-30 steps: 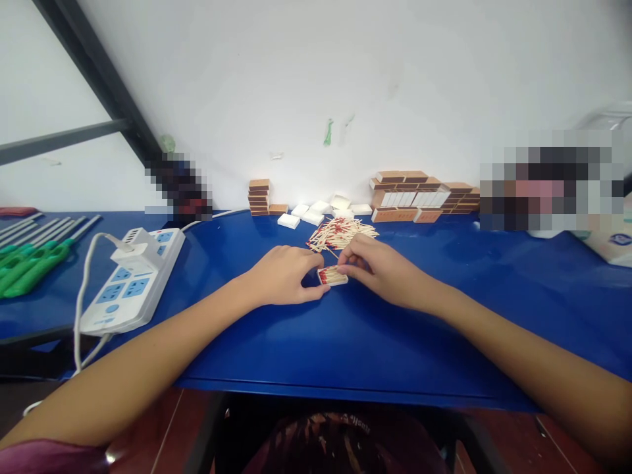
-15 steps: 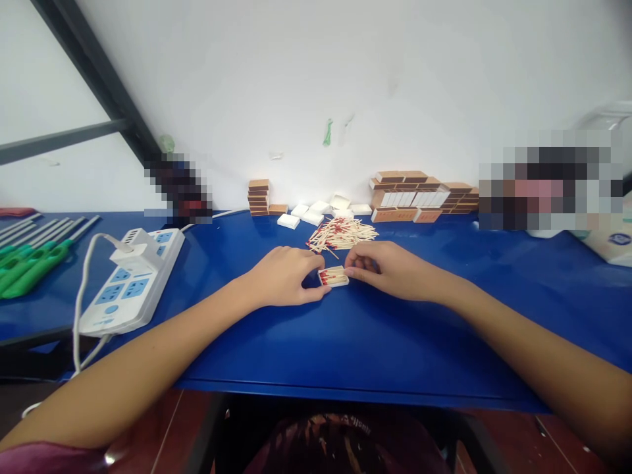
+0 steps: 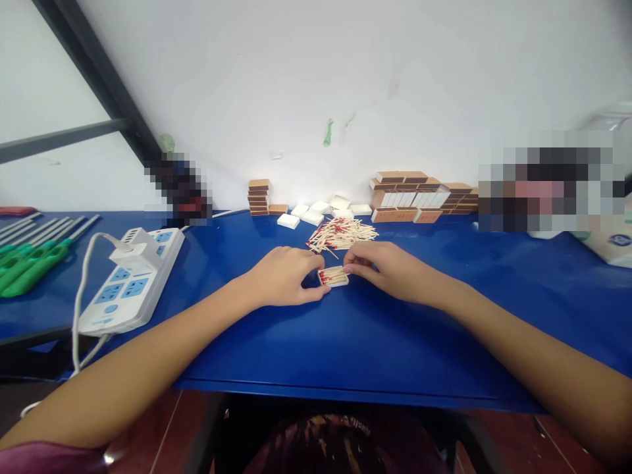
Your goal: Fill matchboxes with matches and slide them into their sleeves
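A small white matchbox tray (image 3: 340,284) lies on the blue table, with several red-tipped matches (image 3: 332,275) inside, heads toward the left. My left hand (image 3: 289,276) grips the tray's left end between thumb and forefinger. At the tray's right end, my right hand (image 3: 382,266) is closed in a pinch, thumb against forefinger. Its fingertips touch the match ends there; whether a match is between them is too small to make out. Just behind the tray spreads a loose pile of matches (image 3: 345,234).
White trays (image 3: 312,216) lie behind the pile. Matchboxes stand in a small stack (image 3: 259,197) and a larger stack (image 3: 407,197) by the wall. At left are a white power strip (image 3: 133,289) with a cable and green-handled tools (image 3: 37,266). A plastic packet (image 3: 609,234) sits far right.
My right thumb and forefinger have drawn closer together at the tray's right end, and the hand has shifted very slightly. My left hand and the tray have stayed in place.
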The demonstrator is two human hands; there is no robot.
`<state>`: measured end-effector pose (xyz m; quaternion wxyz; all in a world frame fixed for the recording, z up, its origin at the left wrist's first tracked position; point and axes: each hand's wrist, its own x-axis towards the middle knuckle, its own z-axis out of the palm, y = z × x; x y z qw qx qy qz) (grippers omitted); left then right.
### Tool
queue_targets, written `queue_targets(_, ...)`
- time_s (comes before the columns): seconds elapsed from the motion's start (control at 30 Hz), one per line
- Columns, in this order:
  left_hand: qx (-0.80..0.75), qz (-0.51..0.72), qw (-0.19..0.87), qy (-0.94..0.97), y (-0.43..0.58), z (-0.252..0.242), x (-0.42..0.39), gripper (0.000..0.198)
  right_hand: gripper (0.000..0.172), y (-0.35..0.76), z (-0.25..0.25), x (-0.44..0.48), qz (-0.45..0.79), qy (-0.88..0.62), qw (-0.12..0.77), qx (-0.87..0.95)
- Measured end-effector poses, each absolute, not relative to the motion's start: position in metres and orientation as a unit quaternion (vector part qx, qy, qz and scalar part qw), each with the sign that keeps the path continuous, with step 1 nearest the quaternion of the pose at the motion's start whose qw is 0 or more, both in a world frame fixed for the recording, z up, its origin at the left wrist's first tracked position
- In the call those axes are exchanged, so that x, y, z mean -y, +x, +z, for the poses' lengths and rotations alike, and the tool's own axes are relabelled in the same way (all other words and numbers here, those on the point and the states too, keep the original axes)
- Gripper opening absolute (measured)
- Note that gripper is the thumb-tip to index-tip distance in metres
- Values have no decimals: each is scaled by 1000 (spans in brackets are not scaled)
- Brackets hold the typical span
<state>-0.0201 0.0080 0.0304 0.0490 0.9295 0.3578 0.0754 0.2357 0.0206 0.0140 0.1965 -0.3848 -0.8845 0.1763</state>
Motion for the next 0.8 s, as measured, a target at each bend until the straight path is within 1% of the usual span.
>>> queue_targets(0.2, -360, 75, 44, 929, -21, 30, -8, 30, 23, 239, 20, -17, 158, -376, 179, 895)
queue_targets(0.47, -358, 73, 41, 930, -20, 30, -9, 30, 25, 239, 19, -17, 156, -413, 113, 890)
queue_targets(0.6, -358, 76, 40, 930, -21, 30, -9, 30, 25, 234, 16, -13, 142, -399, 113, 899)
queue_targets(0.8, -357, 79, 44, 930, -20, 30, -9, 28, 33, 230, 15, -10, 126, -386, 112, 907)
